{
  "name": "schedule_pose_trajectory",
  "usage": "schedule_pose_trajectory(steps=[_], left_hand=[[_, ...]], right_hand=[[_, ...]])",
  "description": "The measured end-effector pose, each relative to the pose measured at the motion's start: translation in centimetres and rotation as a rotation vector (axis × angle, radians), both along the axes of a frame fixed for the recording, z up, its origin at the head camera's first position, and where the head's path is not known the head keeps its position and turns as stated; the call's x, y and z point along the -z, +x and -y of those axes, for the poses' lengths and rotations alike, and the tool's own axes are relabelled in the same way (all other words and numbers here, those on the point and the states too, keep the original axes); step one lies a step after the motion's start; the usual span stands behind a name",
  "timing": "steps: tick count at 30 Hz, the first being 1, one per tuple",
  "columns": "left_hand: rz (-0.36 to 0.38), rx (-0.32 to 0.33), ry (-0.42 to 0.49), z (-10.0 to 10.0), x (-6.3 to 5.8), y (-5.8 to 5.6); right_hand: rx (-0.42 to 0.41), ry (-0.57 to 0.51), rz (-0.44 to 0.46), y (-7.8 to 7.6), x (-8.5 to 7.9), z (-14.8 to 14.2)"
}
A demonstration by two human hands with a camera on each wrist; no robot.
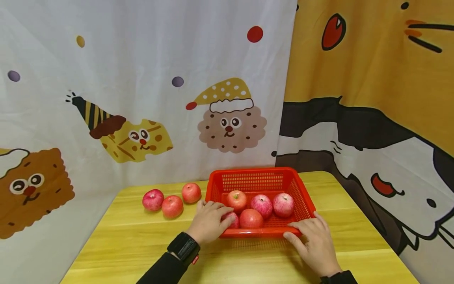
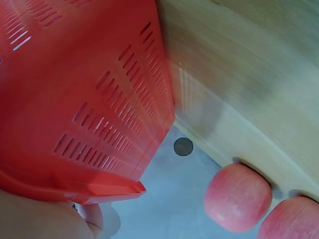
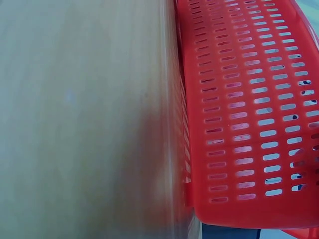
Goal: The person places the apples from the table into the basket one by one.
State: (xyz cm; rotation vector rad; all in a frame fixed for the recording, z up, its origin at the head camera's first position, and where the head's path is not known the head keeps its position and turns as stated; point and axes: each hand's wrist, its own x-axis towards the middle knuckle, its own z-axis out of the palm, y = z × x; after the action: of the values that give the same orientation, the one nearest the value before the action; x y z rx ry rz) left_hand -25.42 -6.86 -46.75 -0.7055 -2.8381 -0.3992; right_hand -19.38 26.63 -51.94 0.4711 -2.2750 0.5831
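A red plastic basket [image 1: 255, 232] with slotted walls stands on the table, holding several apples [image 1: 251, 219]. My left hand [image 1: 209, 221] grips its rim at the near left corner, partly covering one apple inside. At the near right corner my right hand [image 1: 313, 240] holds the rim, thumb at the front and fingers along the edge. The left wrist view shows the basket's slotted wall [image 2: 114, 114] close up, with part of my hand below the rim. In the right wrist view, another slotted side [image 3: 244, 119] fills the right half and the hand is out of sight.
Three loose apples [image 1: 172, 206] lie on the wood-grain table [image 1: 134, 236] left of the basket. A white curtain [image 1: 149, 79] with cartoon prints hangs behind the table, and a yellow, black and white one [image 1: 372, 118] hangs on the right.
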Motion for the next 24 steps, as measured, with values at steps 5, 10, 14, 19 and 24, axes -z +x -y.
schedule_pose_trajectory(steps=[5,10,14,19,24], left_hand=[[-0.003,0.002,0.006,-0.1,-0.1,0.1],[-0.017,-0.001,0.013,-0.1,0.1,0.1],[-0.033,-0.001,0.043,-0.1,0.3,0.1],[-0.072,-0.004,0.169,0.8,0.7,-0.3],[-0.202,-0.114,0.285,3.4,0.7,-1.8]], right_hand=[[0.014,0.005,0.010,0.1,-0.1,0.0],[0.020,0.010,0.013,0.2,-0.2,0.0],[0.019,0.006,0.012,0.2,0.0,-0.1],[0.011,0.008,0.004,0.1,0.1,0.0],[0.004,0.004,-0.003,-0.1,0.0,0.0]])
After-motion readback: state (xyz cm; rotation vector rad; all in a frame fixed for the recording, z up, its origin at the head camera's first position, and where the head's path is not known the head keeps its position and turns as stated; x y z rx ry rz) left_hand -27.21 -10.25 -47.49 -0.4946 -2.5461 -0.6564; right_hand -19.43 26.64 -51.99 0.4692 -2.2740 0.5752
